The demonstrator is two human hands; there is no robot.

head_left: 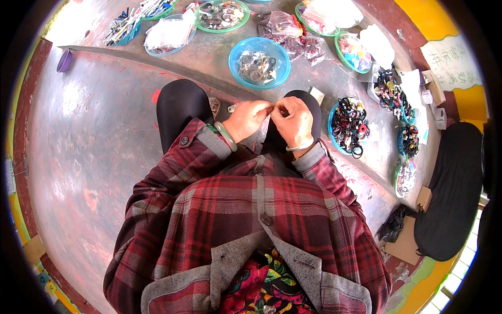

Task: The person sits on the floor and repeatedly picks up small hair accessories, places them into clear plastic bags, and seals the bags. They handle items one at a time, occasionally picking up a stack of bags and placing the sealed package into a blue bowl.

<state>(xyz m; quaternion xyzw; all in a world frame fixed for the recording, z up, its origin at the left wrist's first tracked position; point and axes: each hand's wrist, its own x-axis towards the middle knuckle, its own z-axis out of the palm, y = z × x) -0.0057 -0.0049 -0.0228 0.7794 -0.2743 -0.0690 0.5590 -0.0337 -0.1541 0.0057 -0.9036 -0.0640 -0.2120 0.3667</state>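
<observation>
Left hand [247, 119] and right hand [291, 119] meet above the knees, fingertips pinched together on a small pale item [274, 108], too small to identify. A small white tag [232, 108] projects from the left hand. Beyond, a blue bowl [259, 63] of metallic pieces; rightward, a bowl of dark hair ties [346, 125].

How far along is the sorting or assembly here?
Done: several bowls already hold pieces, such as the blue bowl of metal rings and a dish of dark bands. In hand: left hand and right hand pinch something small together over the knees; too small to identify. Left: plastic bags remain unsorted.
</observation>
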